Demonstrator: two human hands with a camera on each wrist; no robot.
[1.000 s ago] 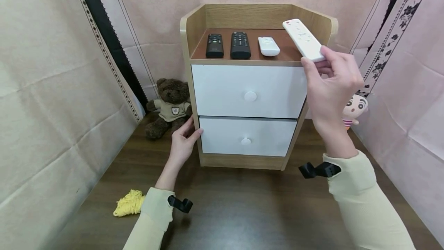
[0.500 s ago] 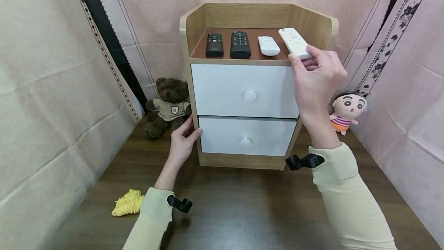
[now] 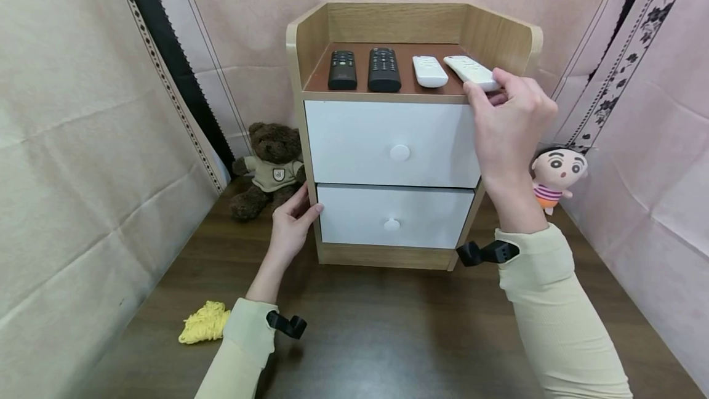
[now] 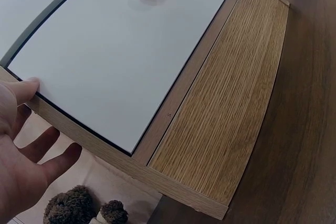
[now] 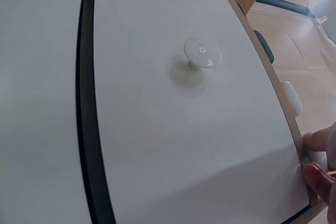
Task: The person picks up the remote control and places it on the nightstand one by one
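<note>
At the right end of the top shelf of a small wooden two-drawer cabinet [image 3: 382, 256], my right hand [image 3: 509, 128] pinches the near end of a white remote control [image 3: 469, 71]. The remote lies low over the brown shelf surface, slightly angled; whether its whole length touches cannot be told. To its left sit a smaller white remote [image 3: 429, 71] and two black remotes, one wider [image 3: 384, 70] and one narrower [image 3: 343, 70]. My left hand [image 3: 290, 226] holds the cabinet's left front edge, thumb [image 4: 26, 88] on the front and fingers along the side. Both drawers are closed.
A brown teddy bear [image 3: 272, 168] sits left of the cabinet. On the right stands a cartoon doll [image 3: 556, 177], partly behind my right arm. A bundle of yellow yarn [image 3: 205, 323] lies beside my left sleeve. Pale cloth walls [image 3: 626, 202] enclose the wooden table [image 3: 382, 337].
My right hand has moved left and slightly down, lowering the white remote from above the shelf's right edge to the shelf beside the smaller one. My left hand has stayed put.
</note>
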